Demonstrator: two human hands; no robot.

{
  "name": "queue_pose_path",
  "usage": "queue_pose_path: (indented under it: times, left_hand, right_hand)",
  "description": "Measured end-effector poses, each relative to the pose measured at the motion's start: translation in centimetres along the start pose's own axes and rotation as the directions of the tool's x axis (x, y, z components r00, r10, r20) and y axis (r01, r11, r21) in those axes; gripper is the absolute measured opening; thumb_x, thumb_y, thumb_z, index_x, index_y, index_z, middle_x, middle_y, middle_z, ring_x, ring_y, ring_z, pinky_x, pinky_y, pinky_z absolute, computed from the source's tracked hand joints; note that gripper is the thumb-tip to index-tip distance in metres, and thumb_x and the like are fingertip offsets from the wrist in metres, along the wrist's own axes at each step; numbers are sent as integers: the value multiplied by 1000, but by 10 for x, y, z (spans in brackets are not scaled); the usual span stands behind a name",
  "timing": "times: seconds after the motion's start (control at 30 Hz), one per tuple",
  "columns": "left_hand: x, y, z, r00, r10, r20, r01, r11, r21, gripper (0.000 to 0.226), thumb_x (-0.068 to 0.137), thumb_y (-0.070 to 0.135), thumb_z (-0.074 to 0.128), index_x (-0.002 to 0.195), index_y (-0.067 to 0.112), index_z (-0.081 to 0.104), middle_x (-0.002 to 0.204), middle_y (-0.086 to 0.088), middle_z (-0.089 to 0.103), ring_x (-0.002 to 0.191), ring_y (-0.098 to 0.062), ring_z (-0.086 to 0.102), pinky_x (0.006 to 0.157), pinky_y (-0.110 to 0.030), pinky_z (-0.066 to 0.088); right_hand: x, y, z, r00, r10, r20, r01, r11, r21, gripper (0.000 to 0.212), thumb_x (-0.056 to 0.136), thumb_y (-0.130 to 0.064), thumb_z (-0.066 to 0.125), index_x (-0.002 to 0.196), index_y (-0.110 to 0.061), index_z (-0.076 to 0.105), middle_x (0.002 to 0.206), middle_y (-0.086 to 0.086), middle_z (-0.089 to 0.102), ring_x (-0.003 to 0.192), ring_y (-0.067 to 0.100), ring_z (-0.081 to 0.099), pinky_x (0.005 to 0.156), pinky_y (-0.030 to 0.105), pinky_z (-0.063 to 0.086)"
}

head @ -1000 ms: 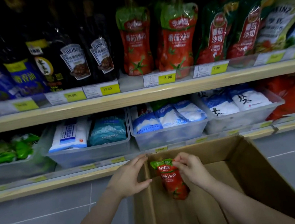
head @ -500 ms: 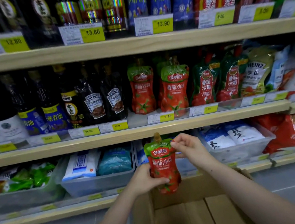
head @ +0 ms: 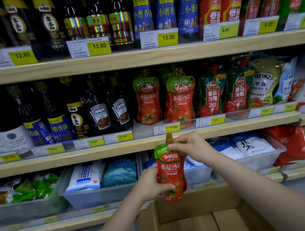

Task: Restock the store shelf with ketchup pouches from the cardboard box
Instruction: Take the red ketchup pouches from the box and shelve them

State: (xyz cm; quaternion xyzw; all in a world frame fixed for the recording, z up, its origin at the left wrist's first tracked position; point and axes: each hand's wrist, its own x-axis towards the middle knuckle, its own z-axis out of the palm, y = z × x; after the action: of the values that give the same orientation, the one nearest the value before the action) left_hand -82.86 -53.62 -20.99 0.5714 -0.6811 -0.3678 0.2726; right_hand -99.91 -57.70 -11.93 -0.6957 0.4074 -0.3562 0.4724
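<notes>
while both hands hold ketchup pouch (head: 170, 173), matching pouches (head: 179, 99) fill shelf (head: 94, 152)

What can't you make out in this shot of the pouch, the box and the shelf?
- Head view: cardboard box contents, cut off by the bottom edge and both arms.
- Held ketchup pouch: small print, too small.
- Pouches behind the front shelf pouches: hidden.
- Rightmost price tags: blurred.

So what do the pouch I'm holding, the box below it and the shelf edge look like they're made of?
Ketchup pouch: likely flexible plastic film, glossy, creased and printed, with a hard-looking tan cap. Cardboard box: plain brown matte board with folded flaps. Shelf edge: pale wood-grain look, possibly laminate rather than solid wood.
</notes>
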Motion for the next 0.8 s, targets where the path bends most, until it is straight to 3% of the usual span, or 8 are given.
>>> queue_pose_path:
  times: [0.13, 0.23, 0.33, 0.47, 0.57, 0.73, 0.8]
  left_hand:
    - [-1, 1, 0, 998, 0, -55, -1, 1000, -8, 45, 66, 30, 81, 105, 24, 59, 100, 10, 65, 91, -4, 61, 79, -21, 52]
    - [-2, 2, 0, 997, 2, -74, -2, 1000, -5, 41, 66, 27, 82, 101, 25, 61, 95, 12, 64, 90, -2, 61, 82, -22, 52]
    - [-1, 8, -5, 994, 44, -98, -43, 999, 12, 35, 66, 26, 82, 96, 29, 63, 90, 15, 64, 89, -1, 62, 79, -18, 51]
    - [12, 30, -28, 980, 79, -182, -74, 997, 35, 28, 63, 23, 83, 78, 33, 62, 71, 20, 63, 69, 9, 60, 58, -5, 44]
    - [30, 56, -62, 952, 134, -276, -133, 991, 21, 31, 61, 22, 84, 81, 34, 63, 79, 14, 69, 76, -2, 65, 68, -17, 52]
    - [62, 92, -112, 860, 238, -451, -218, 971, 97, 35, 61, 23, 84, 83, 37, 60, 77, 13, 66, 68, 5, 57, 62, -11, 44]
    - [73, 93, -119, 856, 233, -462, -217, 972, 88, 35, 62, 21, 84, 84, 35, 61, 76, 14, 65, 68, 7, 57, 60, -9, 42]
  right_hand:
    - [0, 4, -1, 1000, 6, -6, -5, 997, 75, 5, 78, -16, 71, 74, -19, 72, 67, -9, 71, 64, 2, 66, 55, 14, 51]
    - [-8, 20, -1, 998, 36, 57, -43, 992, 117, 20, 73, -14, 75, 91, -22, 70, 84, -8, 74, 81, 6, 69, 64, 14, 52]
    - [-15, 34, 4, 991, 74, 113, -84, 992, 93, 24, 69, -9, 78, 86, -25, 71, 81, -10, 75, 84, 6, 69, 68, 16, 53]
    - [1, 16, -1, 997, -36, 74, 32, 998, 58, 23, 68, -11, 79, 87, -23, 72, 88, -5, 75, 88, 10, 69, 77, 22, 55]
    - [26, -19, -13, 985, -171, -2, 171, 984, 47, 29, 68, -11, 78, 93, -22, 69, 94, -4, 73, 91, 9, 68, 81, 22, 55]
    - [68, -66, -21, 954, -287, -88, 291, 956, 40, 27, 69, -7, 77, 83, -27, 67, 75, -17, 72, 78, -2, 68, 69, 12, 52]
    - [80, -67, -19, 945, -306, -113, 310, 951, 18, 27, 70, -9, 77, 84, -29, 66, 80, -15, 72, 80, -2, 67, 69, 12, 52]
